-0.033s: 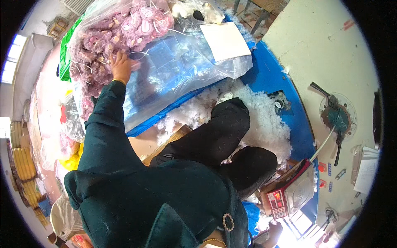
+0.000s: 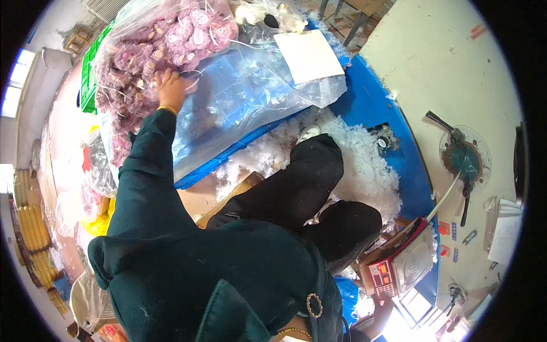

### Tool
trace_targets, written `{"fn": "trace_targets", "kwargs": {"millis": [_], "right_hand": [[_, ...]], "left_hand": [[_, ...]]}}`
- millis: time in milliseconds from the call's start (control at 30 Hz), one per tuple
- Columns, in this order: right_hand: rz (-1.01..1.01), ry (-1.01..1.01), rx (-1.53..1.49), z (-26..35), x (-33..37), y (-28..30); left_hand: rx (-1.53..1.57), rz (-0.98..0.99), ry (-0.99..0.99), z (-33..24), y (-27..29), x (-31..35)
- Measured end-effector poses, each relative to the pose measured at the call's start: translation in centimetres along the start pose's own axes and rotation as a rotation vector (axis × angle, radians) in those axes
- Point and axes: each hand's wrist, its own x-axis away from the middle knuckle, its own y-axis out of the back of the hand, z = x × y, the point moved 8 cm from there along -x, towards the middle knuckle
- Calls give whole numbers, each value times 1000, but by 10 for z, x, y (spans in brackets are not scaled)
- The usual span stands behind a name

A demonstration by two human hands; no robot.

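My left hand (image 2: 171,91) reaches out over an open clear plastic bag, its fingers on mauve-pink fluffy plush pieces (image 2: 139,57) and a little apart. A pink, blurred patch shows beside the thumb. White strings (image 2: 196,73) trail among the plush close by. Right of it, the clear bag (image 2: 245,85) spreads over a blue surface, with a white sheet (image 2: 307,56) lying on top. What looks like my right hand (image 2: 379,319) is a dim shape at the lower edge, below the scale; its fingers cannot be made out.
White stuffing (image 2: 364,165) heaps around my legs inside the blue-edged table (image 2: 407,148). A red-and-silver scale (image 2: 399,265) stands right. Beyond it, a round machine fitting (image 2: 460,161) with dark handles sits on the pale tabletop (image 2: 427,62). A green crate (image 2: 90,80) is far left.
My left hand has shifted very slightly to the right across the plush. The dim shape below the scale has moved slightly too.
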Motion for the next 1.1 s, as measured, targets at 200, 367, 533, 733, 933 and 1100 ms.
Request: {"fn": "trace_targets", "kwargs": {"millis": [200, 367, 533, 733, 933, 1100], "right_hand": [[-307, 701, -259, 292, -5, 71], [-435, 1063, -413, 429, 23, 104], [-758, 807, -378, 419, 2, 115], [-600, 759, -736, 354, -21, 101], [-181, 957, -1251, 330, -9, 111], [-329, 948, -1122, 321, -19, 111]], "left_hand": [[1363, -169, -140, -134, 103, -12], [2400, 362, -219, -290, 238, 59], [2557, 498, -241, -350, 282, 131], [2281, 761, -584, -385, 282, 178], [2043, 1071, -822, -400, 270, 161], [2076, 1207, -881, -409, 288, 189]]}}
